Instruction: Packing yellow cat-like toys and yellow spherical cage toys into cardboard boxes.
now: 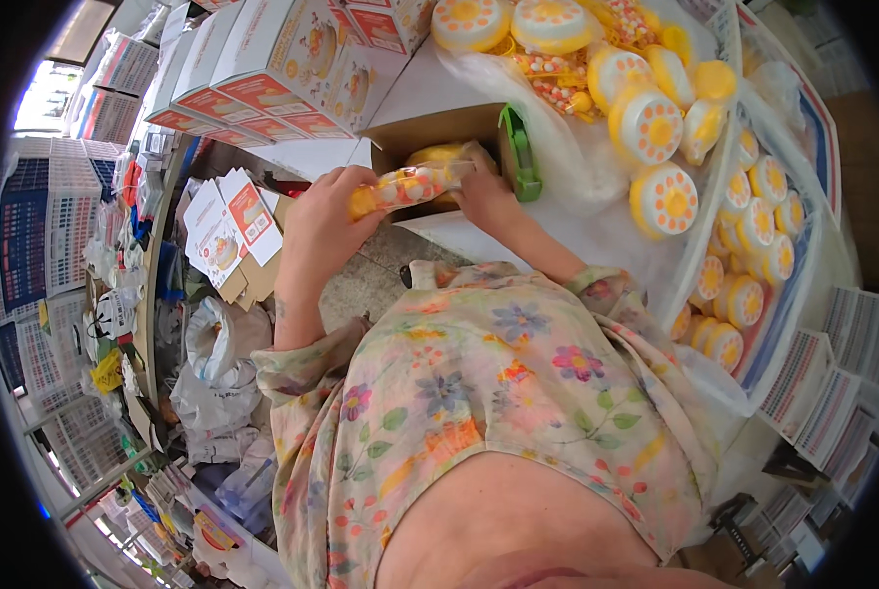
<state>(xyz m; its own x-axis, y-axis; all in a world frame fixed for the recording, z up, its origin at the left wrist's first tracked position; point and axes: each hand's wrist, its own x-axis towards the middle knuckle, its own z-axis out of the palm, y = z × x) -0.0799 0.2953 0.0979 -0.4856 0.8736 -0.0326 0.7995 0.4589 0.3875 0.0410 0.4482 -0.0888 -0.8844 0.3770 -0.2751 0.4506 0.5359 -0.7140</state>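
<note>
Between my two hands stretches a clear plastic bag of small orange, white and pink balls (pixel 416 185). My left hand (pixel 335 208) is closed round its left end. At its right end my right hand (pixel 484 194) has its fingers bent against the plastic; the fingertips are partly hidden. Just beyond the bag, an open brown cardboard box (pixel 400 134) has a yellow item (pixel 437 154) inside, mostly covered by the bag and my hand. A bright green tape dispenser (pixel 521 155) stands against the box's right side.
White and red printed boxes (pixel 263 74) are stacked at the far left. Yellow-and-white round toys with orange dots (pixel 647 126) lie on plastic film at the right, more in a clear bag (pixel 744 265). Flattened cartons (pixel 231 231) and plastic bags (pixel 213 378) sit at left.
</note>
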